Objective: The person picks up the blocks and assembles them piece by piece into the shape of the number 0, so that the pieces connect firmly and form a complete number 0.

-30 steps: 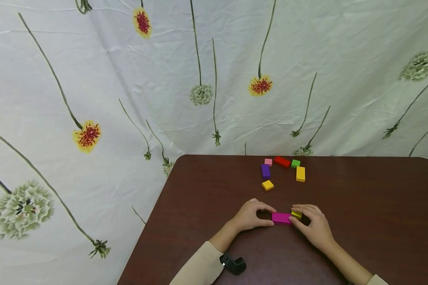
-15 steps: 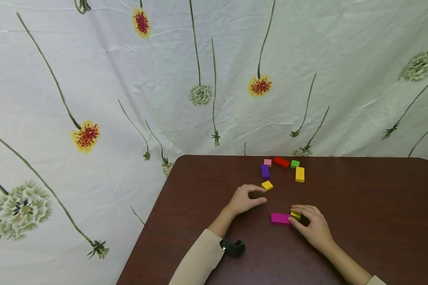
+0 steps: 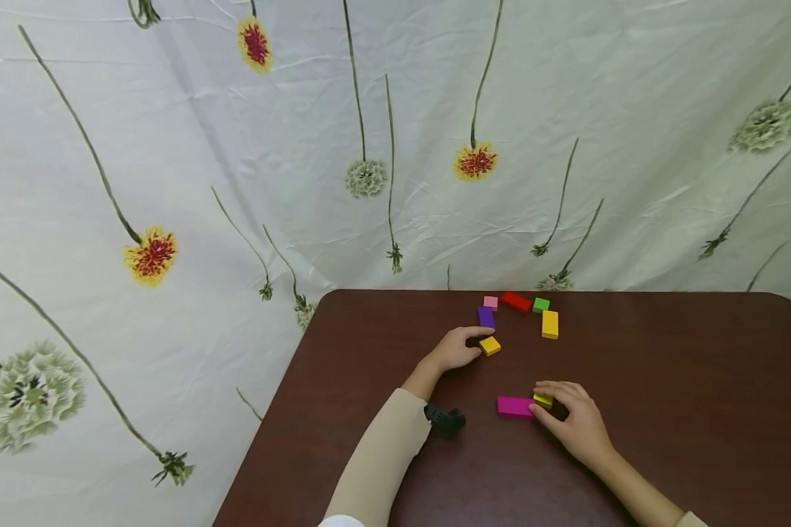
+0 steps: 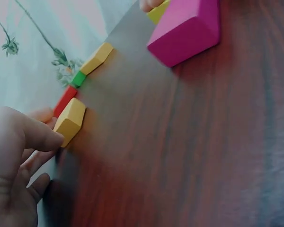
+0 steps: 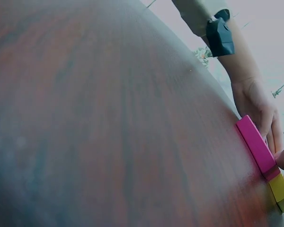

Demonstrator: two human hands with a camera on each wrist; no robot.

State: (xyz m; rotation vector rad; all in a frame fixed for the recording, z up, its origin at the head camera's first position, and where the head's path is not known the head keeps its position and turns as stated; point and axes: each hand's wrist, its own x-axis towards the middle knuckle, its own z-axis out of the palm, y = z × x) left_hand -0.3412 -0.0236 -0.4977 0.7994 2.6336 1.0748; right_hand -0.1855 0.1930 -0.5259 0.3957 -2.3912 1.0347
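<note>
My left hand (image 3: 457,348) reaches around a small yellow-orange block (image 3: 491,346), thumb on its near side and fingers behind it. In the left wrist view, the thumb tip overlaps the face of that block. Beside the index finger lies a purple block (image 3: 486,317). A long magenta block (image 3: 515,407) lies flat on the table nearer the body. My right hand (image 3: 578,423) pinches a bright yellow block (image 5: 279,188) at the magenta one's right end, its thumb in front and its fingers behind. The two blocks meet end to end in the right wrist view.
Further back on the brown table (image 3: 369,366) are a pink block (image 3: 491,302), a red block (image 3: 516,301), a green block (image 3: 541,304) and an upright-lying yellow-orange block (image 3: 550,324). Behind the table hangs a white floral cloth (image 3: 422,205).
My left hand has left the magenta block's left end and moved up and away to the small yellow-orange block. The right hand stays at the bright yellow block. The view has shifted slightly.
</note>
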